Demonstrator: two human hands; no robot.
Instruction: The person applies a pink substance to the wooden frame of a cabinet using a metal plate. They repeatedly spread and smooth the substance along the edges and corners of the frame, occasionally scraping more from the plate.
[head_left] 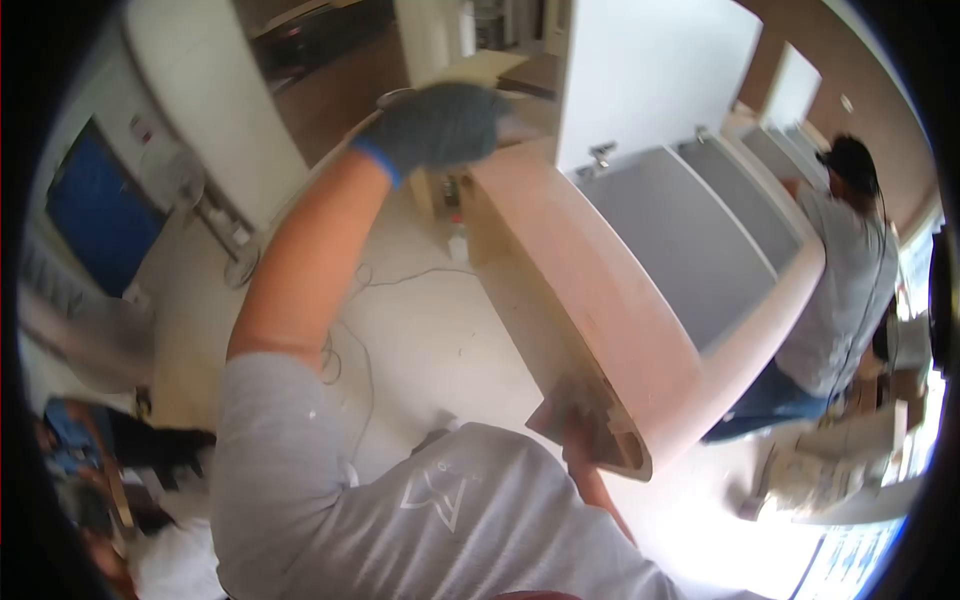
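Observation:
A large curved furniture piece (600,270) with a pinkish, smooth rim and grey inner compartments slants across the middle. My left hand (440,125), in a dark grey glove with a blue cuff, is raised by its upper left end; its fingers are blurred, and whether they hold anything is unclear. My right hand (578,425) is low at the near end, against the open underside, with its fingers closed on a flat brown sheet (545,418). Motion blurs this hand too. A white panel (655,80) stands upright on hinges at the compartments' far edge.
A person (840,270) in a grey shirt and dark cap stands at the right side of the piece. More people (100,440) are at the lower left. A standing fan (205,215) and a cable (370,370) on the floor are to the left. Boxes (840,450) lie lower right.

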